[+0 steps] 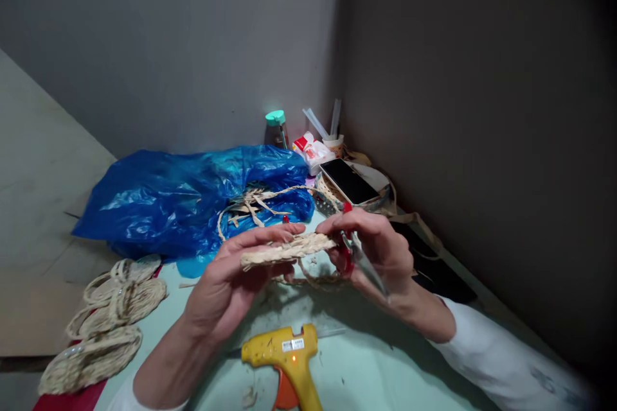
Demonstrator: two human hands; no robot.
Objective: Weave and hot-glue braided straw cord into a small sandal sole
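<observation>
Head view: you hold a woven straw piece point(289, 250) up above the middle of the worktop point(380, 376), one long edge turned towards you. Your left hand point(231, 279) has its grip closed on the piece, fingers along the far side and the palm partly facing up. Your right hand point(378, 250) has its grip closed round the red-handled scissors point(369, 266), whose blades slant down and back towards your wrist; its fingertips are at the right end of the straw piece, though whether they press on it you cannot tell from here. A thin plaited cord point(315, 282) hangs in a loop just below, between your hands.

Nearer you, a yellow glue gun point(279, 352) lies on its side with its small light glowing orange, and a clear glue stick point(332, 332) pokes out of its back. On your left are woven straw sandals point(89, 359), set close together over a red cloth point(89, 396). Beyond your left hand spreads a blue plastic bag point(164, 199), with loose straw strips point(253, 200) at its opening. Towards the corner, a phone point(349, 181) rests on a basket point(325, 198), near a red and white packet point(313, 153) and a jar point(272, 135) with a turquoise lid
</observation>
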